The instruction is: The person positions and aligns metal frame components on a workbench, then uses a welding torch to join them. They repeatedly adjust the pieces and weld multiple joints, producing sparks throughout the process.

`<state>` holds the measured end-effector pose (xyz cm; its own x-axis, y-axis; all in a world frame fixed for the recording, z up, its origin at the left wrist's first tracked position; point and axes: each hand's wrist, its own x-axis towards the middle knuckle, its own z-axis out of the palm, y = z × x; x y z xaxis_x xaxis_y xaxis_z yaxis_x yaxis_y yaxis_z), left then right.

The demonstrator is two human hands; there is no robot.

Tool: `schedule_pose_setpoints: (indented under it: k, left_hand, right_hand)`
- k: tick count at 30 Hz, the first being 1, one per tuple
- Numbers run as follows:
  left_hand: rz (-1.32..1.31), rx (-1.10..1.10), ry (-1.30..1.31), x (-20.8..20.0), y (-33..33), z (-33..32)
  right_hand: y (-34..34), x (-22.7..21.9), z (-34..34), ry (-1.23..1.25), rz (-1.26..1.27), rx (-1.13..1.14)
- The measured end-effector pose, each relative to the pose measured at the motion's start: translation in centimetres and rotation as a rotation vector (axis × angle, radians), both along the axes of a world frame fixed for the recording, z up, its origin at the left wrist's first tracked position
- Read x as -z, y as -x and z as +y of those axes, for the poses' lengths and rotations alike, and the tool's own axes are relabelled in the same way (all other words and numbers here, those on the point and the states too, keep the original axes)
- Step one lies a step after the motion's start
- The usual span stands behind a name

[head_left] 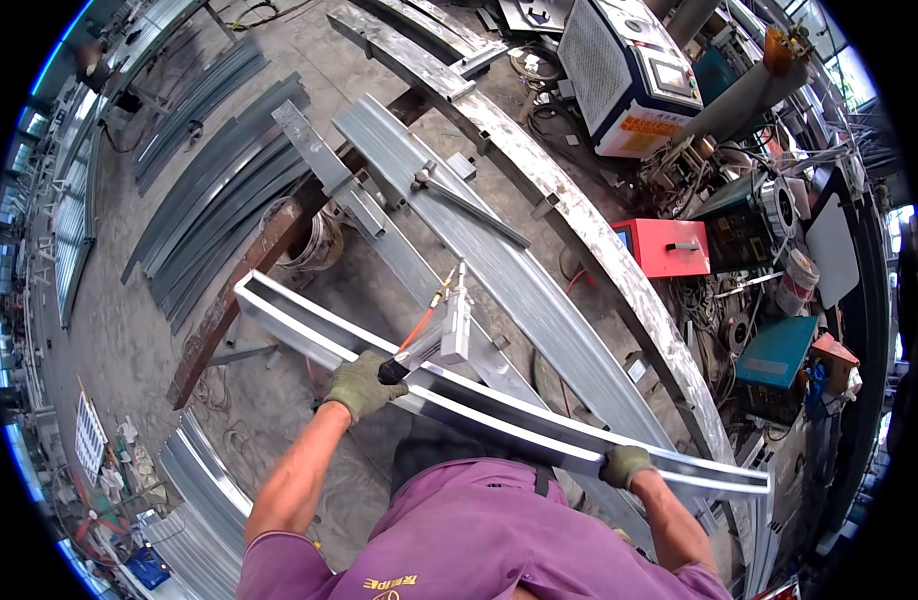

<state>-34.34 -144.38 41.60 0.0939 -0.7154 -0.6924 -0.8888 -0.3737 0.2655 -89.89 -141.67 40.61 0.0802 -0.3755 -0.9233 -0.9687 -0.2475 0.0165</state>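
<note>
A long metal channel (pixel 514 410) with bright edges and a dark hollow lies across in front of my body, running from upper left to lower right. My left hand (pixel 364 388), in a green work glove, is closed on its near edge left of the middle. Toward its right end my right hand (pixel 627 465), gloved alike, grips the near edge, with the fingertips partly hidden. Just right of my left hand is a black-ended tool (pixel 393 371) with an orange hose (pixel 419 328). Beside it stands a silver metal bracket (pixel 457 325).
Wide galvanised profiles (pixel 479 250) and a long whitish beam (pixel 579 240) cross the area ahead. Curved grey strips (pixel 224 190) lie on the floor at left. On the right are a white machine cabinet (pixel 629 80), a red box (pixel 664 248) and a teal box (pixel 774 360).
</note>
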Motion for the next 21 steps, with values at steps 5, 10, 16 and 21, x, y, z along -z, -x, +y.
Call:
schedule_pose_setpoints:
  k: [5,10,16,21]
  left_hand:
    - [0.052,-0.254,0.015,6.1,-2.0,7.1]
    - [0.068,-0.203,-0.204,5.1,-1.3,6.8]
    - [0.08,-0.23,-0.182,2.2,0.6,7.5]
    - [0.08,-0.31,-0.129,3.9,2.5,7.7]
  right_hand:
    - [0.6,2.3,-4.1,-0.126,0.021,-0.132]
    - [0.0,2.0,-6.5,-0.2,0.0,-0.141]
    - [-1.9,-1.1,-10.3,-0.187,0.031,-0.25]
    - [-0.1,2.2,-13.7,-0.158,0.015,-0.307]
